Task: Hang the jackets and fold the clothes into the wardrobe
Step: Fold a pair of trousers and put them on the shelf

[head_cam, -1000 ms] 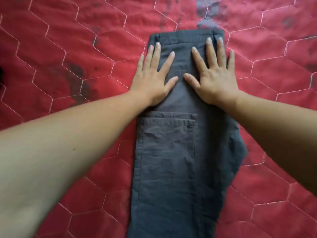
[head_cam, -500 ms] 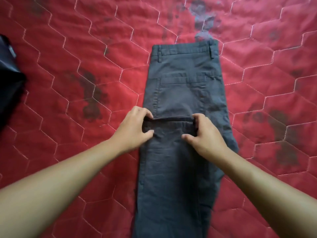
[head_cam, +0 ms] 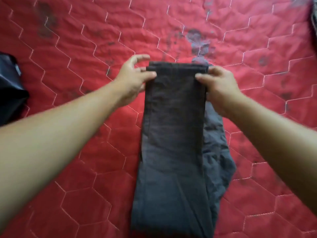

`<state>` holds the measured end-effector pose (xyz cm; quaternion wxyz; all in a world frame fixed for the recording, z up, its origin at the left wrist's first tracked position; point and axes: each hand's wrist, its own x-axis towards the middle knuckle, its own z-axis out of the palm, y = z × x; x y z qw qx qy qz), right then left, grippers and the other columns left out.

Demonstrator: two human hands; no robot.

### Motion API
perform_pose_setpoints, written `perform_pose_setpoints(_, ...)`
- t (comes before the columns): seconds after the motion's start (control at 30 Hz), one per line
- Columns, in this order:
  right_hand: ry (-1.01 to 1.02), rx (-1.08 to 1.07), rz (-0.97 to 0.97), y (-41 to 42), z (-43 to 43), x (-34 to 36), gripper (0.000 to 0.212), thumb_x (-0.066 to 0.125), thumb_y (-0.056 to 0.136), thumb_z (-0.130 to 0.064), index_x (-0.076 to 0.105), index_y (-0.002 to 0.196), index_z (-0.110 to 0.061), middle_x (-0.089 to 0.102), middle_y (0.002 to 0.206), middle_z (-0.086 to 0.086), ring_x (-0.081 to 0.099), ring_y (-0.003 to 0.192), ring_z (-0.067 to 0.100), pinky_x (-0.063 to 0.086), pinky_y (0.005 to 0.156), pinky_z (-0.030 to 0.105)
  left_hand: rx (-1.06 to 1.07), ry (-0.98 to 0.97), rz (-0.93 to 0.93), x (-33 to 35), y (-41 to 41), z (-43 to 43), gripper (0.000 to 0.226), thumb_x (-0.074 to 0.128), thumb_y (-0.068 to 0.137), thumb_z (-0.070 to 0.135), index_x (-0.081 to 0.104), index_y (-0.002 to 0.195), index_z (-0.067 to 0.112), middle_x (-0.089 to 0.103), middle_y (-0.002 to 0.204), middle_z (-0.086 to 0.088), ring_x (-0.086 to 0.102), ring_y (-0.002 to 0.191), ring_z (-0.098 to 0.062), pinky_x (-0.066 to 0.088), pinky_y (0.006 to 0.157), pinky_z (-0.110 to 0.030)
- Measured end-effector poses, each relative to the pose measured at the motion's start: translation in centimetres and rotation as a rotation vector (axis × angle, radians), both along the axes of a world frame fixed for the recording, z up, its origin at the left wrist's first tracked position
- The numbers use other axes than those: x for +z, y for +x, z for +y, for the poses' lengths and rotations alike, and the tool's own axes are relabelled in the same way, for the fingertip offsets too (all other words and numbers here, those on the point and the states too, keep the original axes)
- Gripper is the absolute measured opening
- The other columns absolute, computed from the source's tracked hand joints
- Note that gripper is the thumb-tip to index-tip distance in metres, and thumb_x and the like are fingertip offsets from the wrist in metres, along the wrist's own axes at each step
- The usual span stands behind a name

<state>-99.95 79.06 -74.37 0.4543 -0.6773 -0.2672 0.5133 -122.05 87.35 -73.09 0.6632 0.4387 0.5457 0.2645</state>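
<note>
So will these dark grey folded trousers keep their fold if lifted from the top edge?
Probably not: the dark grey folded trousers wrinkle and bulge loosely on one side, so they look floppy and would likely sag open. Seemingly light: left hand and right hand just pinch the top corners.

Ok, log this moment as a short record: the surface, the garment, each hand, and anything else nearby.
surface: red quilted cover, hexagon stitching
garment: dark grey trousers, folded lengthwise, upper layer laid over
left hand: pinches upper layer's far left corner
right hand: grips its far right corner
other: dark fabric at left edge
</note>
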Motion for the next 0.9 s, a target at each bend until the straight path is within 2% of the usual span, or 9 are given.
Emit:
perform_pose_setpoints(0.07, -0.078, 0.028, 0.151, 1.3, 3.1, 0.1, 0.011, 0.066, 0.095, -0.026, 0.066, 0.097, -0.016, 0.071, 0.078, 0.002, 0.069, 0.066, 0.016, 0.056, 0.057, 0.028, 0.04, -0.123, -0.035, -0.7, 1.2, 2.5, 0.036, 0.065, 0.094, 0.002, 0.052, 0.12, 0.023, 0.071, 0.093, 0.001, 0.069, 0.08, -0.012, 0.059, 0.073, -0.032)
perform_pose_setpoints(0.1, -0.173, 0.089, 0.193, 1.6, 3.3, -0.5, 0.016, 0.06, 0.099, -0.033, 0.066, 0.096, -0.018, 0.072, 0.076, -0.002, 0.069, 0.067, 0.013, 0.055, 0.059, 0.024, -0.007, -0.188, 0.015, -1.6, 1.1, 2.4, 0.026, 0.064, 0.095, 0.008, 0.055, 0.114, 0.023, 0.07, 0.093, 0.002, 0.068, 0.082, -0.012, 0.057, 0.077, -0.033)
perform_pose_setpoints(0.2, -0.363, 0.134, 0.305, 1.8, 0.0, -3.3, 0.025, 0.056, 0.099, -0.04, 0.069, 0.107, -0.021, 0.076, 0.085, -0.007, 0.071, 0.084, 0.011, 0.052, 0.072, 0.028, -0.077, -0.355, 0.081, -4.4, -0.7, -1.5, 0.008, 0.06, 0.096, 0.014, 0.062, 0.096, 0.021, 0.069, 0.093, 0.007, 0.065, 0.085, -0.008, 0.053, 0.075, -0.027)
perform_pose_setpoints(0.37, -0.383, -0.074, 0.587, -0.2, -10.2, -3.2, 0.019, 0.055, 0.098, -0.034, 0.07, 0.105, -0.026, 0.074, 0.101, -0.01, 0.069, 0.097, 0.01, 0.055, 0.079, 0.033, -0.129, -0.588, 0.003, -5.2, -6.1, -12.5, 0.019, 0.062, 0.093, 0.016, 0.064, 0.111, 0.023, 0.074, 0.113, 0.0, 0.068, 0.098, -0.014, 0.051, 0.077, -0.03)
perform_pose_setpoints(0.57, -0.41, -0.179, 0.445, -2.7, -20.3, -2.6, 0.02, 0.063, 0.094, -0.012, 0.065, 0.114, -0.016, 0.075, 0.095, 0.004, 0.071, 0.085, 0.023, 0.058, 0.077, 0.038, -0.219, -0.652, 0.096, -5.6, -9.3, -23.2, 0.03, 0.061, 0.097, 0.008, 0.062, 0.126, 0.014, 0.073, 0.121, -0.003, 0.067, 0.115, -0.021, 0.047, 0.105, -0.042)
perform_pose_setpoints(0.63, -0.515, -0.088, 0.409, -4.0, -23.3, -2.7, 0.015, 0.07, 0.091, -0.013, 0.067, 0.104, -0.02, 0.073, 0.09, 0.007, 0.068, 0.073, 0.021, 0.054, 0.066, 0.031, -0.224, -0.631, 0.123, -5.5, -9.5, -24.7, 0.029, 0.061, 0.098, 0.008, 0.062, 0.126, 0.016, 0.075, 0.118, -0.002, 0.068, 0.115, -0.022, 0.05, 0.102, -0.044)
perform_pose_setpoints(0.7, -0.623, 0.032, 0.384, -5.7, -25.9, -3.0, 0.009, 0.076, 0.085, -0.02, 0.07, 0.09, -0.024, 0.065, 0.09, 0.013, 0.058, 0.068, 0.019, 0.042, 0.06, 0.027, -0.192, -0.606, 0.117, -5.8, -9.6, -26.1, 0.028, 0.059, 0.098, 0.004, 0.063, 0.124, 0.012, 0.076, 0.114, -0.008, 0.072, 0.107, -0.025, 0.059, 0.088, -0.037)
perform_pose_setpoints(0.77, -0.644, 0.073, 0.314, -6.9, -26.8, -3.5, 0.005, 0.07, 0.093, -0.016, 0.073, 0.097, -0.014, 0.071, 0.094, 0.018, 0.061, 0.072, 0.021, 0.041, 0.058, 0.026, -0.138, -0.565, 0.114, -6.1, -9.5, -27.1, 0.026, 0.058, 0.098, -0.001, 0.063, 0.123, 0.004, 0.075, 0.112, -0.014, 0.073, 0.102, -0.029, 0.061, 0.082, -0.033)
perform_pose_setpoints(0.9, -0.501, 0.009, 0.122, -6.3, -22.3, -4.6, 0.013, 0.059, 0.098, 0.0, 0.069, 0.093, -0.007, 0.068, 0.068, 0.0, 0.058, 0.048, 0.005, 0.036, 0.037, 0.011, -0.078, -0.411, 0.13, -6.7, -7.6, -24.8, 0.017, 0.057, 0.099, 0.0, 0.067, 0.112, 0.004, 0.076, 0.106, -0.014, 0.075, 0.09, -0.022, 0.061, 0.077, -0.03)
